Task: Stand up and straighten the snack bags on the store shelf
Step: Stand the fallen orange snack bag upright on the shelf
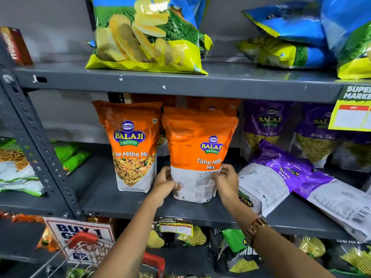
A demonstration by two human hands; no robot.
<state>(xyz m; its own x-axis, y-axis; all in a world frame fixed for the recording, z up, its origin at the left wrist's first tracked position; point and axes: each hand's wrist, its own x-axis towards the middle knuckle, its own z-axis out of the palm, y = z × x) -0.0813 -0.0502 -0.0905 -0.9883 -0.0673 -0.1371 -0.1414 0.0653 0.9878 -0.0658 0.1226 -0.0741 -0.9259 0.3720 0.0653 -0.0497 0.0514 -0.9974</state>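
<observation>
An orange Tikha Mitha Mix bag [197,149] stands upright on the middle shelf [124,203], its back panel facing me. My left hand [163,186] grips its lower left edge and my right hand [225,182] grips its lower right edge. A second orange bag [131,145] stands upright to its left, front facing out. More orange bags show behind them. To the right, purple Aloo Sev bags [281,177] lie flat on the shelf, while others [263,127] stand upright at the back.
The upper shelf holds a standing blue-and-yellow chip bag [148,35] and fallen ones [285,43]. Green bags [18,167] lie on the left bay beyond the grey upright post [36,149]. A yellow price tag [351,117] hangs at right. A cart handle [84,239] sits below.
</observation>
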